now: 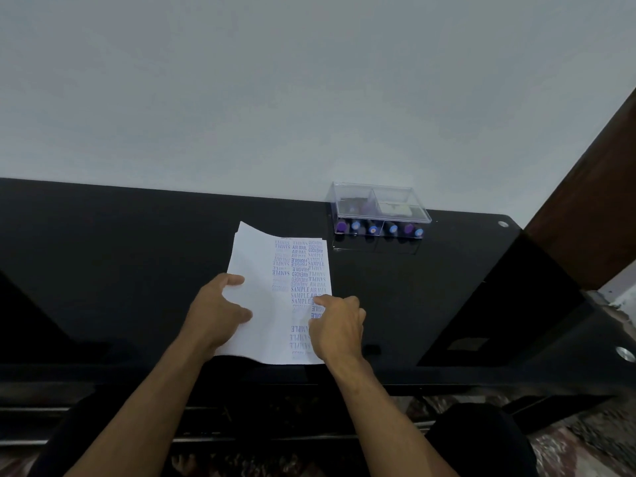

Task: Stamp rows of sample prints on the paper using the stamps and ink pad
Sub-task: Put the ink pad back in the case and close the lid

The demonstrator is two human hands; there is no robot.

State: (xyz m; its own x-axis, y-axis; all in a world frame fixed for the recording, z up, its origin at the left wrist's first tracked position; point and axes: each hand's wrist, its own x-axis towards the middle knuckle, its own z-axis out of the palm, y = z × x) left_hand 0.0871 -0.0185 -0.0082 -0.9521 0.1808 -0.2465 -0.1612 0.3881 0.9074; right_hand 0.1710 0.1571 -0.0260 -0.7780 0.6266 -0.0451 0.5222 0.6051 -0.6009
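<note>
At the near edge of the black glass table point(137, 256), a person is leaning both forearms in over the paper point(261, 270), which is lying with its long axis running away from them toward the wall, its far left corner curling up a little off the sheets beneath. The left hand point(216, 315) is taking hold of the sheet's left margin, fingers curled over the edge and thumb lying on top, so it is gripping the paper rather than merely resting on it. The right hand point(339, 327) is sitting on the right side of the page, forefinger stretched out and pressing on the printed column while the other fingers are tucked loosely under; it is holding no stamp that I can see. That right half is already carrying rows of blue and purple prints point(303, 270), SAMPLE, AIR MAIL, FRAGILE and AMENDED among them, while the left half is standing blank. Farther off, beyond the page's far right corner and against the wall, the clear plastic box point(378, 215) is holding the stamps point(375, 228) in a row along its front; whether the dark shape in its upper tray is the ink pad I cannot tell. The box is lying forward and to the right, nearer the right hand, so I am judging that hand the likelier to reach.
</note>
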